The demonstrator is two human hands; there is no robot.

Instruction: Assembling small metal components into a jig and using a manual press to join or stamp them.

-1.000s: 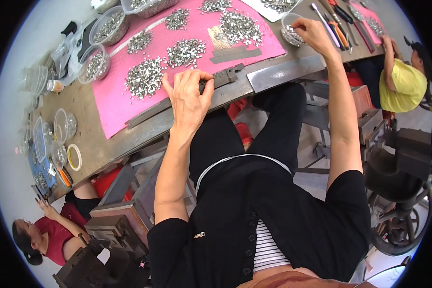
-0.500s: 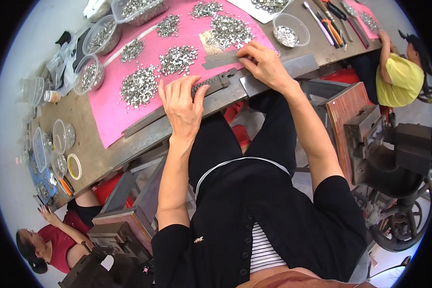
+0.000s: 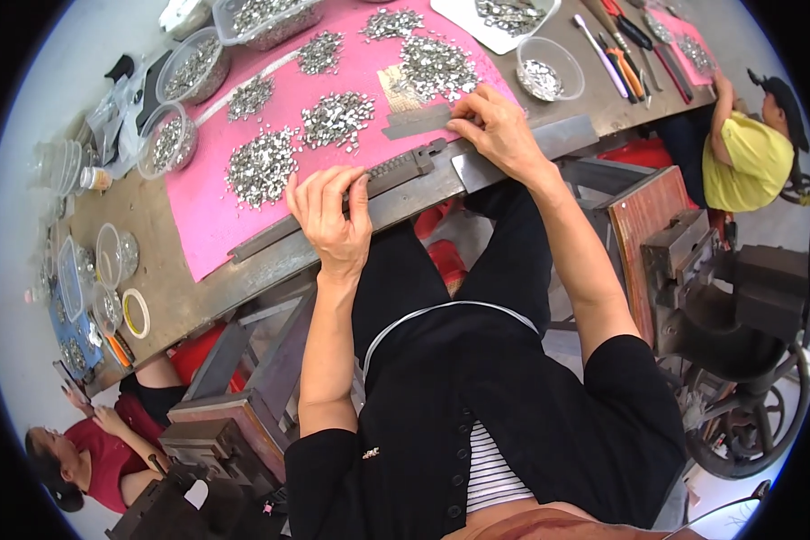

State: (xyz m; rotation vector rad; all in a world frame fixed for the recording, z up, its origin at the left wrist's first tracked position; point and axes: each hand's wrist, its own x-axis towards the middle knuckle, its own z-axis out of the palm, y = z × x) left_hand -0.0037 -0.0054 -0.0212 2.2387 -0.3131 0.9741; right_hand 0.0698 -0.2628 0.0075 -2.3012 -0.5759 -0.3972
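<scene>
A long dark metal bar (image 3: 403,171) with a row of small notches lies along the near edge of the bench. Curled over its left part is my left hand (image 3: 331,216), the thumb a little apart from the bent fingers; what lies under the fingertips is hidden. My right hand (image 3: 499,135) pinches the right end of a thin flat grey metal strip (image 3: 416,121), just beyond the bar. Under my right wrist sits a smooth metal plate (image 3: 562,133). Beyond both hands, heaps of small shiny metal pieces (image 3: 337,119) are spread on a pink mat (image 3: 198,211).
Clear tubs of metal pieces stand at the far left (image 3: 166,139) and right (image 3: 571,81). Pliers (image 3: 628,74) and other hand tools lie at the right. One co-worker (image 3: 751,162) sits at right, another (image 3: 108,459) at lower left. A tape roll (image 3: 137,313) lies at left.
My left hand has slid a little left and nearer along the bar, showing more of its notches. My right hand stays at the strip's end. The left co-worker's hands have shifted.
</scene>
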